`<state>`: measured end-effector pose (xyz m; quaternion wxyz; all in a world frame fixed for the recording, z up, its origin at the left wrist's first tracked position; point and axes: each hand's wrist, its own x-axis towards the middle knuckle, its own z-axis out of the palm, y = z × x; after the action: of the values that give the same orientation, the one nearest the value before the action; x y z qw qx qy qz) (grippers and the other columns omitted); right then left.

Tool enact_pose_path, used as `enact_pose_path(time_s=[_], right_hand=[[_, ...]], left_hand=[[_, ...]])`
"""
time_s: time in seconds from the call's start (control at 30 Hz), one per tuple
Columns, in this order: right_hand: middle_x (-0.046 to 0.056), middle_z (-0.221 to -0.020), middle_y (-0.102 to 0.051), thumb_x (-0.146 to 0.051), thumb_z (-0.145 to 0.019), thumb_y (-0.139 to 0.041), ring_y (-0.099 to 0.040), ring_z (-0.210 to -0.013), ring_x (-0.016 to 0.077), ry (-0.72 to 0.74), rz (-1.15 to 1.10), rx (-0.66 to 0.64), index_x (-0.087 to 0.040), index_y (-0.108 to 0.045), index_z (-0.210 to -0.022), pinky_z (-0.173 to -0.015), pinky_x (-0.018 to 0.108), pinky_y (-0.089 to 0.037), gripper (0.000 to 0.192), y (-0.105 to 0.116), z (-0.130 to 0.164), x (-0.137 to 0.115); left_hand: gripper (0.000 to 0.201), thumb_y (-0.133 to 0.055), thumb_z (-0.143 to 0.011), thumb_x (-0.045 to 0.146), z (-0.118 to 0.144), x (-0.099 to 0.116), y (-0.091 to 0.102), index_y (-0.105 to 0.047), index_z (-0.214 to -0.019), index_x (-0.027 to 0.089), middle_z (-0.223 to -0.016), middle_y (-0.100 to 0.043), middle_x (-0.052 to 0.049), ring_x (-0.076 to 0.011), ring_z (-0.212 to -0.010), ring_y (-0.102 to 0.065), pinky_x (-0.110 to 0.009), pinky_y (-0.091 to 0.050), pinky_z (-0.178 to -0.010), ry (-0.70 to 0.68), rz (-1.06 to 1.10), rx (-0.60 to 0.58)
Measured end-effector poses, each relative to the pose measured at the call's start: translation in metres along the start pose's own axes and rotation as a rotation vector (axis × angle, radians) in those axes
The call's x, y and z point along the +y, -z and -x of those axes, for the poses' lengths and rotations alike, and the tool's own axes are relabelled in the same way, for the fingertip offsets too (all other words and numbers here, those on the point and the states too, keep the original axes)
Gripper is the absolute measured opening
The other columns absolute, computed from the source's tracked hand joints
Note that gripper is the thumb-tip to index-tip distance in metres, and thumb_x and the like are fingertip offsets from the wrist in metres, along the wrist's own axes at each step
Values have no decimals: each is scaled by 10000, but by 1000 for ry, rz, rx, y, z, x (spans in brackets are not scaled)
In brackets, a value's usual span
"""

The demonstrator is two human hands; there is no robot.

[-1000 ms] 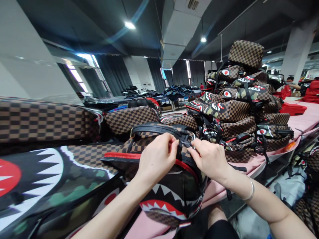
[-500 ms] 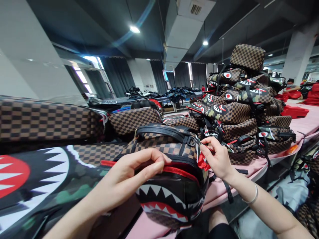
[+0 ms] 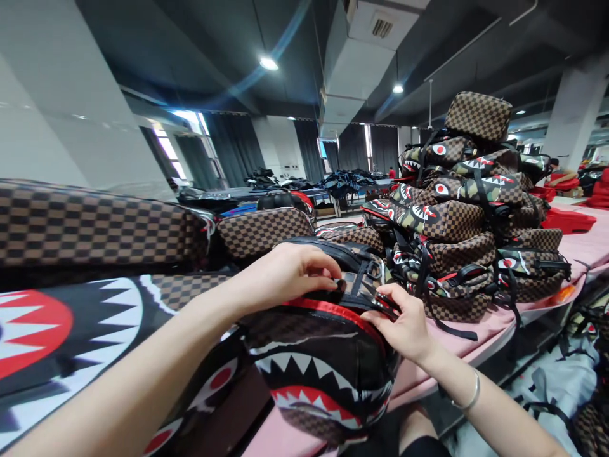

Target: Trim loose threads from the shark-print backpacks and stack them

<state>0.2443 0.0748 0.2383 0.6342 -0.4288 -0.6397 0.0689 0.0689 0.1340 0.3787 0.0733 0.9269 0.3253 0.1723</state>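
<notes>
Left hand [image 3: 290,273] pinches the zipper pull while right hand [image 3: 404,324] clamps the brown checkered shark-mouth backpack [image 3: 323,362] at lower centre, steadying it.

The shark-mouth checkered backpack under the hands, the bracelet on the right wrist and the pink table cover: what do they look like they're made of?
Shark-mouth checkered backpack: probably coated faux leather, smooth with a soft sheen on the printed teeth, and red piping along the zip. Bracelet: looks like polished silver-toned metal, a thin bright band. Pink table cover: seemingly matte cloth or sheet; too far to tell.
</notes>
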Motion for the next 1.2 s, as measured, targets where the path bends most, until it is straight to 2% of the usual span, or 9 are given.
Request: enact_pose_path(time_s=[0.1,0.23,0.4,0.6,0.7,0.8,0.9,1.03,1.2], right_hand=[[-9,-669,-631,-340,-734,-638,-582,-567,127,-10,-2,10,-190,-560,-830,-532,220,-469,195,-1,-2,1],[-12,-661,-637,-302,-742,-611,-579,-543,121,-19,-23,8,-194,-558,-783,-512,213,-474,126,-4,-4,-1],[-10,-656,-640,-304,-739,-605,-574,-531,120,-9,4,9,-198,-563,-767,-522,216,-478,117,-7,-3,-5],[-9,-729,-650,-347,-711,-647,-601,-641,140,-90,-8,-57,-201,-567,-846,-606,237,-478,214,-2,-3,-13],[-36,-673,-622,-365,-730,-632,-577,-599,134,-143,63,-139,-204,-554,-917,-579,233,-446,259,7,-6,-20],[-24,-700,-631,-343,-808,-550,-569,-592,119,-85,142,-197,-203,-569,-944,-580,218,-425,196,18,-12,-25],[-19,-731,-659,-337,-794,-582,-579,-601,113,0,223,-254,-210,-621,-862,-580,206,-412,149,25,-19,-28],[-21,-719,-678,-351,-773,-614,-591,-593,115,64,281,-321,-220,-651,-825,-558,200,-406,146,23,-27,-32],[-34,-728,-688,-331,-786,-604,-582,-568,101,65,263,-352,-223,-664,-791,-544,193,-404,123,20,-31,-34]], left_hand=[[200,-551,-731,338,-6,-6,-2,-716,-810,257,-766,-666,-13,-155,-694,-595,-223,-446,-635,-113,-84,-40],[207,-499,-792,298,-5,-15,-12,-698,-831,256,-855,-652,-20,-144,-734,-593,-218,-434,-668,-190,-129,-40],[203,-456,-819,287,2,-12,-17,-635,-766,207,-812,-602,-29,-144,-727,-566,-225,-426,-664,-248,-171,-75],[188,-388,-836,269,17,-7,-21,-521,-730,190,-762,-549,-37,-157,-694,-514,-257,-421,-632,-225,-148,36],[193,-364,-848,255,24,-7,-24,-494,-721,191,-760,-536,-39,-156,-694,-505,-266,-416,-638,-208,-142,69],[195,-353,-849,246,27,-6,-26,-483,-713,196,-763,-534,-38,-156,-698,-506,-268,-414,-641,-185,-135,81],[193,-356,-841,252,27,-4,-27,-487,-710,197,-770,-536,-36,-157,-704,-509,-267,-418,-641,-165,-140,87],[195,-357,-838,261,27,-2,-28,-491,-712,196,-785,-538,-37,-154,-701,-512,-262,-422,-633,-153,-155,93],[190,-359,-836,249,30,-3,-29,-493,-710,199,-787,-537,-38,-160,-700,-519,-263,-418,-620,-157,-170,105]])
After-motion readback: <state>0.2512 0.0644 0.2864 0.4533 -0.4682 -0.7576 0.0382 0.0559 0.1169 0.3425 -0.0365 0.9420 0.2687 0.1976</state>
